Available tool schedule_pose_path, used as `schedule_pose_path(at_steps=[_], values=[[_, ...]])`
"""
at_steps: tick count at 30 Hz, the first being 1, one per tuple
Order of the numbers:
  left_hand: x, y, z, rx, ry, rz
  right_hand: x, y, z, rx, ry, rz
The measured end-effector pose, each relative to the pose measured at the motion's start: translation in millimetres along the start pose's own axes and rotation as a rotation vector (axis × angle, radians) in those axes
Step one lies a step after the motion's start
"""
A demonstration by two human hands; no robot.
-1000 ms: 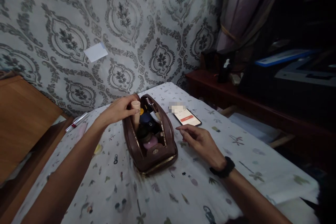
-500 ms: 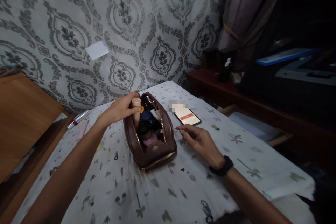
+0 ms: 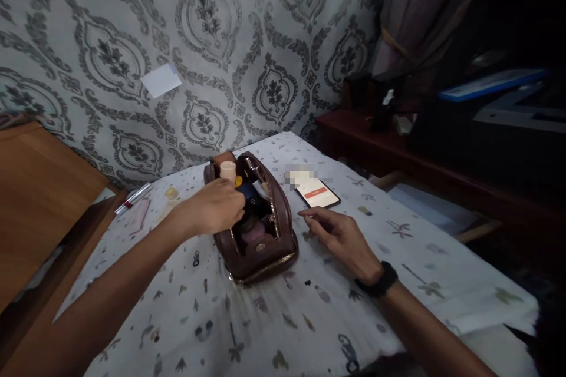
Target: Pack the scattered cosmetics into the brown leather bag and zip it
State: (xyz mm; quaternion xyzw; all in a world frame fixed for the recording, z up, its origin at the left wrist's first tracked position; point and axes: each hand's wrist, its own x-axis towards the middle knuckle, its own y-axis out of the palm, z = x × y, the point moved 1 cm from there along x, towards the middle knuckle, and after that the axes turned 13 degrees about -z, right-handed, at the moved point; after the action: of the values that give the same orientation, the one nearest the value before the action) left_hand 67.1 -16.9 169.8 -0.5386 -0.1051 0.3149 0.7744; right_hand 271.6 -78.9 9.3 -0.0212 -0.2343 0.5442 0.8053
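Observation:
A dark brown leather toiletry bag [image 3: 285, 235] stands unzipped on the patterned white sheet. My left hand [image 3: 220, 206] reaches over its left rim, fingers curled down inside; what they grip, if anything, is hidden. Just behind that hand a beige capped bottle [image 3: 227, 170] pokes up from the bag. Inside are a yellow-orange cap [image 3: 239, 181], dark containers [image 3: 252, 200], a pink item [image 3: 255, 231] and slim tubes along the right side. My right hand [image 3: 338, 240], with a black wristband, hovers or rests right of the bag, fingers loosely bent and nothing visible in them.
A phone [image 3: 316, 191] with a lit screen lies beyond my right hand. Left of the bag are a silver tube [image 3: 132, 198], a pink item [image 3: 140, 216] and a small yellowish piece [image 3: 171, 192]. Wooden furniture [image 3: 44, 188] borders the left; a dark red shelf [image 3: 345, 129] the right.
My left hand has come off the beige bottle and moved toward me and right, its fingers now down in the bag. The bottle stays upright inside. My right hand is nearly unmoved.

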Motion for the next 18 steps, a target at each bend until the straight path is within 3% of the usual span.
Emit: schedule_pose_path(at_steps=[4, 7, 12, 18], values=[[11.2, -7.1, 3.3, 0.002, 0.056, 0.256, -0.1, -0.1, -0.2, -0.005, -0.008, -0.003], [16.0, -11.3, 3.6, -0.023, 0.087, 0.365, -0.6, 0.5, -2.0, 0.002, 0.000, 0.003], [20.8, -11.9, 2.2, -0.036, 0.129, 0.477, -1.0, 1.7, -4.6, 0.005, -0.007, 0.010], [22.2, -11.4, 3.5, -0.073, 0.196, 0.494, -0.5, 0.3, -2.0, 0.015, -0.009, 0.008]])
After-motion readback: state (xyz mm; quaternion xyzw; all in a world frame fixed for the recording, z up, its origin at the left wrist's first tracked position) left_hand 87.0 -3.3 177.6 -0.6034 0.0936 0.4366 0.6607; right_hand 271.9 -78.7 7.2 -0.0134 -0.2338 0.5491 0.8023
